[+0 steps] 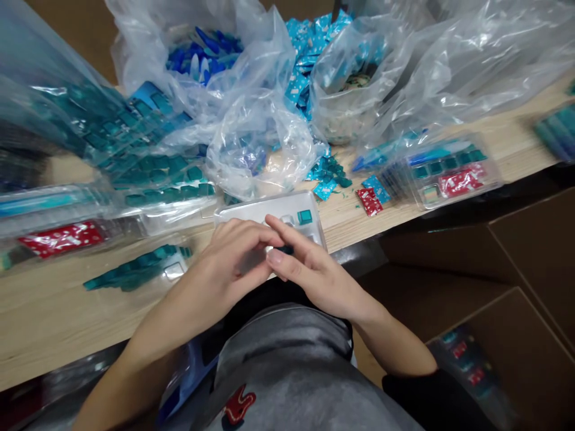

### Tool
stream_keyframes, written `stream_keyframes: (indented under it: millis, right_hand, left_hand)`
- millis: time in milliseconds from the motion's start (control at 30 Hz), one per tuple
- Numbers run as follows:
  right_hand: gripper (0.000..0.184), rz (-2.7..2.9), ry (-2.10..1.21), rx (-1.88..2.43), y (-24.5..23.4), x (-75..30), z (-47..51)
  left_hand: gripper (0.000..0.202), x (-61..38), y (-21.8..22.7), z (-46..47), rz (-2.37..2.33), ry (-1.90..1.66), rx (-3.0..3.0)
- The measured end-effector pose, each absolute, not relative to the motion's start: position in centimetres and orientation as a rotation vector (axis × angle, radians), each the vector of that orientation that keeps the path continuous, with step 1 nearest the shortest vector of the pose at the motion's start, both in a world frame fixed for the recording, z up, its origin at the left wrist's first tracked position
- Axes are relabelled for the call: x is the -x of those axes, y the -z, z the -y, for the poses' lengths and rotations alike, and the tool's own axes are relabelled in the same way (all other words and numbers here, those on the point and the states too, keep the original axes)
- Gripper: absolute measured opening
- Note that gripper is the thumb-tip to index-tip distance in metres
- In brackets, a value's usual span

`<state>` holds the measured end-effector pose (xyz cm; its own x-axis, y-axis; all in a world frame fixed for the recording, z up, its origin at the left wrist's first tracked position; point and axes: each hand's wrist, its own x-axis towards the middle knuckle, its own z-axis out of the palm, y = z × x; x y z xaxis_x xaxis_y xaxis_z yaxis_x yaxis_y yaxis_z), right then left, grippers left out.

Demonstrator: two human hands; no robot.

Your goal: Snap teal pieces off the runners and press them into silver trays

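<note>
At the front edge of the wooden bench (354, 224), the head view shows the left hand (227, 263) and right hand (314, 269) meeting, fingers together and closed around a small dark teal piece (284, 249). At 12 o'clock from the hands sits a clear plastic tray (312, 206) holding a teal cube (304, 217); clear plastic bags (258, 146) lie beyond.

We look down on a pale wooden counter (45, 323), with brown cardboard boxes (516, 251) on the floor below its right side and a brown surface (67, 36) beyond its far edge.
</note>
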<state>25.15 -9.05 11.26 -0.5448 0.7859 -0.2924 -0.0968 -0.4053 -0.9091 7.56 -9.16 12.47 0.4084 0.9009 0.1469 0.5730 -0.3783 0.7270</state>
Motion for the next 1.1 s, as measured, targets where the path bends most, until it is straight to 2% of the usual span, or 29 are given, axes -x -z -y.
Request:
stream_keyframes:
  millis: [133, 300, 367, 600, 767, 967, 1100]
  right_hand:
    - [0.066, 1.164, -1.933, 0.893, -10.9, -25.0, 8.9]
    - [0.014, 1.102, -1.717, 0.806, -11.1, -24.8, 8.9]
    - [0.003, 1.155, -1.617, 0.82, -11.5, -24.8, 9.0]
    - [0.005, 1.257, -1.51, 0.849, -12.1, -25.2, 9.2]
    - [0.005, 1.414, -1.417, 0.87, -12.1, -25.5, 9.1]
    - [0.008, 1.323, -1.334, 1.019, -11.7, -26.7, 8.7]
    - [0.01, 1.183, -1.234, 1.081, -11.5, -28.4, 8.3]
  left_hand:
    - [0.005, -7.5, -12.4, 9.4, -1.237, -0.87, -1.967]
    - [0.013, -7.3, -12.6, 10.2, -1.183, -1.119, -1.75]
    - [0.012, -7.3, -12.7, 10.5, -1.184, -1.151, -1.7]
    - [0.011, -7.4, -12.9, 10.4, -1.053, -1.168, -1.507]
    - [0.009, -7.3, -13.0, 10.4, -1.061, -1.08, -1.689]
    - [0.025, -6.5, -12.2, 9.5, -1.28, -1.176, -1.913]
    - [0.021, -5.6, -11.5, 7.9, -1.344, -0.838, -2.255]
